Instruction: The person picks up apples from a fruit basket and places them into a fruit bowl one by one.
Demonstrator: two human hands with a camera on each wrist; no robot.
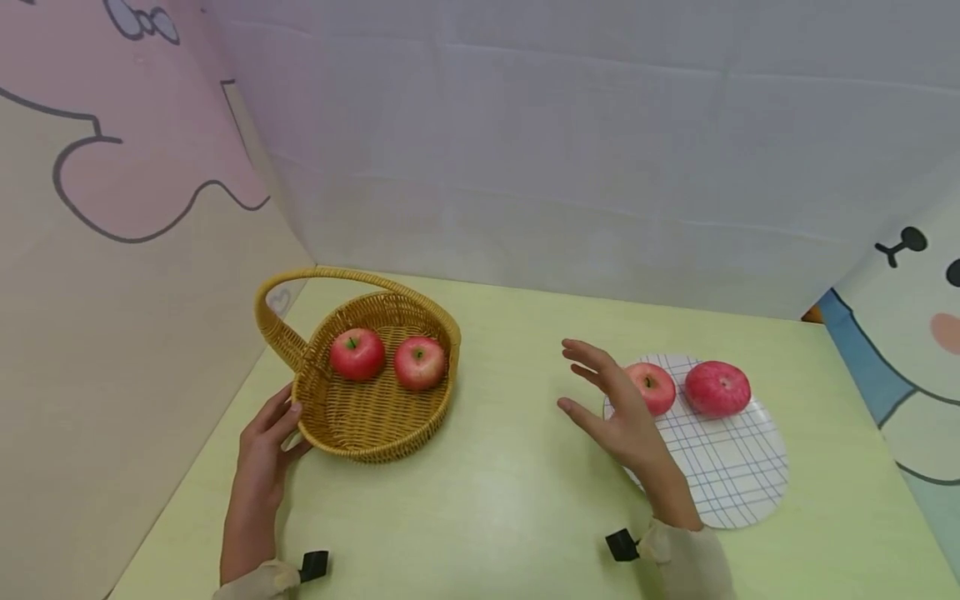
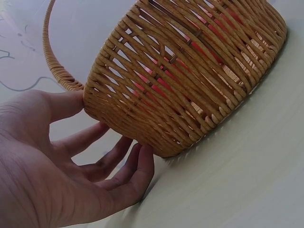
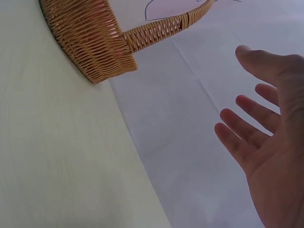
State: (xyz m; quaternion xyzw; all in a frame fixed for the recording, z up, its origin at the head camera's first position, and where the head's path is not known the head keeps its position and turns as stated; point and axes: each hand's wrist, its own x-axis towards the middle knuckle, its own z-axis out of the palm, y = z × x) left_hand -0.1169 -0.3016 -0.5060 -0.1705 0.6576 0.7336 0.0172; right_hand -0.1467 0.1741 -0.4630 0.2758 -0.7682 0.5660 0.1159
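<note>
A round wicker basket with a tall arched handle stands on the left, and two red apples, one on the left and one on the right, lie inside it. My left hand holds the basket's left side; in the left wrist view the thumb is at the rim and the curled fingers touch the lower wall. My right hand, fingers spread and holding nothing, hovers over the left edge of a checked plate. Partly behind it on the plate is an apple, beside a streaked red fruit.
A pale yellow table carries everything. White sheeting rises along its back edge, and panels with cartoon drawings border the left and right sides.
</note>
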